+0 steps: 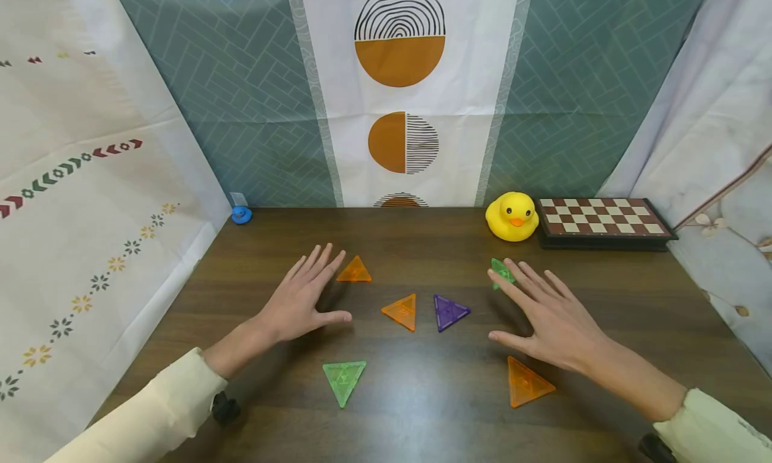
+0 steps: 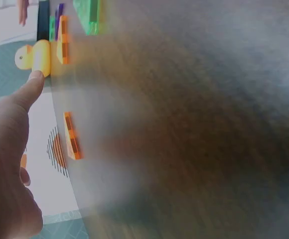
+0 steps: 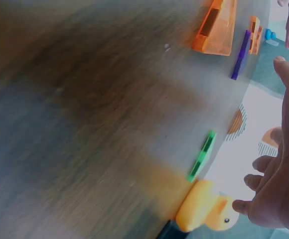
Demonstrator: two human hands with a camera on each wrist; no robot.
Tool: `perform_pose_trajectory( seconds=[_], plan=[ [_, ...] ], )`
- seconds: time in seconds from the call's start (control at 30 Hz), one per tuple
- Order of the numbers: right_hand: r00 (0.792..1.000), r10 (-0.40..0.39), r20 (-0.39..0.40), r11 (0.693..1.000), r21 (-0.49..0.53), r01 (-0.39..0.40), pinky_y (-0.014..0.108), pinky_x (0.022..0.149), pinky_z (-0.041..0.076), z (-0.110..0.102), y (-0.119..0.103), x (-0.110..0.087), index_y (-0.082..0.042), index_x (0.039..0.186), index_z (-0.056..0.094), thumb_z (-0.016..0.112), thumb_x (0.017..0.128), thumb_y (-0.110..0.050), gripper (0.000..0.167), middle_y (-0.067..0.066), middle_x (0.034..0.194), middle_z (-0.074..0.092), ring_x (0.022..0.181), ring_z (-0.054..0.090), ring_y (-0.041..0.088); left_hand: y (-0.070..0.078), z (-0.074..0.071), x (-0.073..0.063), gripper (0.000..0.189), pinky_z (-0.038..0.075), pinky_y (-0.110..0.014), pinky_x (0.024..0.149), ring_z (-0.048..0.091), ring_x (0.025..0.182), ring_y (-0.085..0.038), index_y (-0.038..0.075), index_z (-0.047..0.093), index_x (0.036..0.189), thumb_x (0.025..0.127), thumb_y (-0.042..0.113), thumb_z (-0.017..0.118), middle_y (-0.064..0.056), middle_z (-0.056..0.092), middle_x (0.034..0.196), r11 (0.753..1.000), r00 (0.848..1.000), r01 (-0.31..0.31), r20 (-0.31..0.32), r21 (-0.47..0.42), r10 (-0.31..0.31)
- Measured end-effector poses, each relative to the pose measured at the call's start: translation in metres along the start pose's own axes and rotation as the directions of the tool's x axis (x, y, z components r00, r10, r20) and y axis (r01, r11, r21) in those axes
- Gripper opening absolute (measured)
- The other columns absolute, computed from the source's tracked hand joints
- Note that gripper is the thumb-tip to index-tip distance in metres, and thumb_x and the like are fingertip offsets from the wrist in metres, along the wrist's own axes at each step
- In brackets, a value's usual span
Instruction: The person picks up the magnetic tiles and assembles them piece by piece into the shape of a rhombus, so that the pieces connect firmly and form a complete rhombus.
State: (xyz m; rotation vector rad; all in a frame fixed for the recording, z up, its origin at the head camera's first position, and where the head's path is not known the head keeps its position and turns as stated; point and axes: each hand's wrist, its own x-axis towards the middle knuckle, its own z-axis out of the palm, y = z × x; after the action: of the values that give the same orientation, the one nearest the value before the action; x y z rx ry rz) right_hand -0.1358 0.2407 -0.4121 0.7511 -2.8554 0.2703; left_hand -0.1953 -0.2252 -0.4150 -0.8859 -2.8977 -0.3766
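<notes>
My left hand (image 1: pixel 304 299) hovers over the left side of the table with fingers spread, holding nothing. Just right of its fingertips lies an orange triangular tile (image 1: pixel 354 270); nearer to me is a green triangular tile (image 1: pixel 344 381). On the right, my right hand (image 1: pixel 551 319) is spread above the table and holds nothing either. Its fingers partly overlap a second green triangular tile (image 1: pixel 500 274) in the head view, and a larger-looking orange tile (image 1: pixel 527 382) lies below its thumb. Between the hands, another orange tile (image 1: pixel 403 312) and a purple triangular tile (image 1: pixel 449 312) lie flat, slightly apart.
A yellow rubber duck (image 1: pixel 512 216) stands at the back right beside a checkered board box (image 1: pixel 606 223). At the back left corner sits a small blue duck (image 1: pixel 241 214). Patterned cloths hang behind the brown table (image 1: pixel 416 409) and along both sides.
</notes>
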Motion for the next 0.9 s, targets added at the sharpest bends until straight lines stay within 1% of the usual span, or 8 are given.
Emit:
perform_pose_trajectory(
  seconds=[0.13,0.23,0.4,0.47,0.57,0.67,0.77,0.9],
  plan=[
    [1.000,-0.018,0.016,0.999,0.033,0.018,0.068,0.122,0.024,0.004,-0.007,0.011,-0.024,0.171,0.028,0.069,0.090,-0.076,0.105,0.013,0.174,0.025,0.156,0.031,0.043,-0.005,0.000,0.007,0.119,0.014,-0.065,0.126,0.006,0.162,-0.039,0.012,0.013,0.172,0.088,0.057,0.084,-0.015,0.005,0.177,0.994,1.000,0.021,0.007,-0.112,-0.021],
    [0.999,-0.035,0.020,0.997,0.064,0.034,0.066,0.122,0.025,0.007,-0.013,0.018,-0.021,0.171,0.026,0.071,0.088,-0.076,0.109,0.012,0.175,0.024,0.157,0.030,0.042,-0.008,0.000,0.013,0.122,0.014,-0.067,0.126,0.004,0.162,-0.039,0.008,0.011,0.171,0.087,0.049,0.088,-0.015,0.004,0.177,0.978,1.000,0.028,0.012,-0.206,-0.026],
    [0.998,-0.059,0.036,0.984,0.168,0.052,0.069,0.120,0.028,0.013,-0.027,0.029,-0.017,0.170,0.027,0.077,0.085,-0.073,0.114,0.012,0.174,0.026,0.157,0.030,0.040,-0.012,0.000,0.023,0.124,0.015,-0.062,0.127,0.001,0.164,-0.031,0.012,0.005,0.172,0.086,0.039,0.091,-0.007,0.002,0.178,0.938,0.998,0.055,0.029,-0.342,-0.048],
    [0.997,-0.069,0.041,0.974,0.219,0.059,0.069,0.119,0.029,0.015,-0.033,0.033,-0.015,0.170,0.028,0.081,0.083,-0.069,0.115,0.013,0.173,0.028,0.156,0.032,0.040,-0.014,0.000,0.026,0.124,0.017,-0.061,0.127,0.001,0.164,-0.029,0.015,0.003,0.172,0.087,0.036,0.091,-0.003,0.001,0.178,0.925,0.998,0.068,0.034,-0.374,-0.060],
    [0.996,-0.081,0.034,0.956,0.286,0.068,0.069,0.118,0.032,0.019,-0.041,0.038,-0.013,0.169,0.030,0.086,0.082,-0.063,0.115,0.014,0.171,0.032,0.155,0.035,0.040,-0.016,0.001,0.029,0.123,0.020,-0.060,0.127,0.004,0.164,-0.027,0.017,0.002,0.172,0.088,0.035,0.090,-0.001,0.001,0.178,0.911,0.996,0.086,0.043,-0.404,-0.076],
    [0.996,-0.084,0.028,0.940,0.334,0.070,0.069,0.116,0.036,0.023,-0.047,0.044,-0.011,0.168,0.032,0.088,0.082,-0.061,0.114,0.016,0.169,0.036,0.152,0.039,0.040,-0.017,0.002,0.033,0.121,0.020,-0.062,0.126,0.007,0.163,-0.030,0.016,0.002,0.172,0.090,0.037,0.088,-0.004,0.003,0.178,0.904,0.994,0.106,0.055,-0.413,-0.092],
    [0.997,-0.068,0.047,0.924,0.380,0.045,0.067,0.115,0.038,0.025,-0.053,0.050,-0.011,0.167,0.034,0.089,0.081,-0.059,0.113,0.015,0.169,0.037,0.151,0.042,0.040,-0.019,0.005,0.037,0.118,0.022,-0.064,0.124,0.013,0.162,-0.035,0.015,0.006,0.173,0.091,0.042,0.086,-0.010,0.006,0.178,0.905,0.992,0.128,0.070,-0.405,-0.109],
    [0.996,-0.041,0.083,0.894,0.449,-0.001,0.065,0.116,0.038,0.029,-0.059,0.058,-0.008,0.165,0.036,0.091,0.081,-0.054,0.111,0.016,0.168,0.039,0.150,0.043,0.040,-0.022,0.009,0.042,0.114,0.023,-0.066,0.123,0.021,0.160,-0.040,0.013,0.013,0.172,0.091,0.046,0.085,-0.017,0.013,0.176,0.910,0.987,0.155,0.091,-0.384,-0.130]
  ],
)
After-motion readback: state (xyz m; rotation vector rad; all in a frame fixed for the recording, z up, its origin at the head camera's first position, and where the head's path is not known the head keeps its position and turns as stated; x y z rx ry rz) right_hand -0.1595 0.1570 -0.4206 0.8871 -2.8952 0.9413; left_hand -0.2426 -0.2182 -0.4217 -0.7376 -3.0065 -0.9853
